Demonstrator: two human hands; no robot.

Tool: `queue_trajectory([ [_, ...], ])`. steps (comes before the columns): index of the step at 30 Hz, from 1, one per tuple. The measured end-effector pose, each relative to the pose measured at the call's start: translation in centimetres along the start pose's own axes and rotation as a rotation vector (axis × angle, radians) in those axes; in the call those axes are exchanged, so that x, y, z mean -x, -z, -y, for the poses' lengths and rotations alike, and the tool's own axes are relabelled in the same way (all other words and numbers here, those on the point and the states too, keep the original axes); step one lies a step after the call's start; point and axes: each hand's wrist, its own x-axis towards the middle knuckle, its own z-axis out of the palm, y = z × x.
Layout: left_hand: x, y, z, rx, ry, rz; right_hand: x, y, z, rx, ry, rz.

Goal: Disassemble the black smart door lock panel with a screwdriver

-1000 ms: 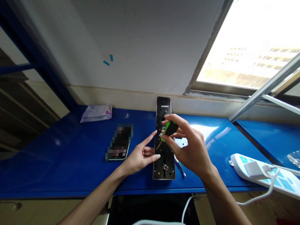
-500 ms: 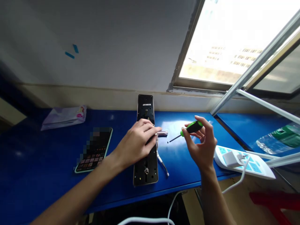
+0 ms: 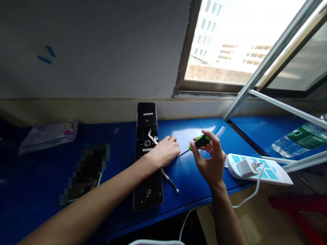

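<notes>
My right hand (image 3: 211, 160) grips a screwdriver (image 3: 203, 140) by its green and black handle. The thin shaft slants down left, its tip at the blue tabletop beside the fingers of my left hand (image 3: 167, 149). Those fingers curl down past the right edge of a long black metal panel (image 3: 148, 177); whatever they hold is hidden beneath them. The panel lies lengthwise away from me, with screw posts, a round hole and small labels on it. A white cable (image 3: 167, 177) comes out from under my left hand and ends in a small plug on the table.
On the left lie a phone (image 3: 88, 170), partly blurred, and a pale purple packet (image 3: 48, 134). To the right, a white power strip (image 3: 270, 173) with a plugged-in charger (image 3: 246, 167) sits near a metal frame (image 3: 245, 88). Behind it lies a plastic bottle (image 3: 301, 137).
My left hand has moved off the panel's middle toward the screwdriver tip, and the silver cylinder it held is out of sight. The tip has come down to the table. The view has shifted right.
</notes>
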Motion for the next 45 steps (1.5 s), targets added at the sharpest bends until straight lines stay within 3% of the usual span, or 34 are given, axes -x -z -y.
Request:
queue_trajectory([
  [15, -0.4, 0.1, -0.2, -0.06, 0.058, 0.107, -0.1, -0.5, 0.4, -0.072, 0.004, -0.009],
  [33, -0.1, 0.3, 0.5, -0.002, 0.067, 0.082, -0.3, 0.2, 0.1, -0.072, -0.011, -0.041],
  [39, 0.2, 0.9, 0.7, 0.07, 0.031, 0.036, -1.0, 1.1, 0.9, -0.162, -0.053, -0.13],
  [45, 0.9, 2.0, 0.3, 0.069, 0.035, -0.015, -1.9, 1.8, 2.4, -0.2, 0.007, -0.215],
])
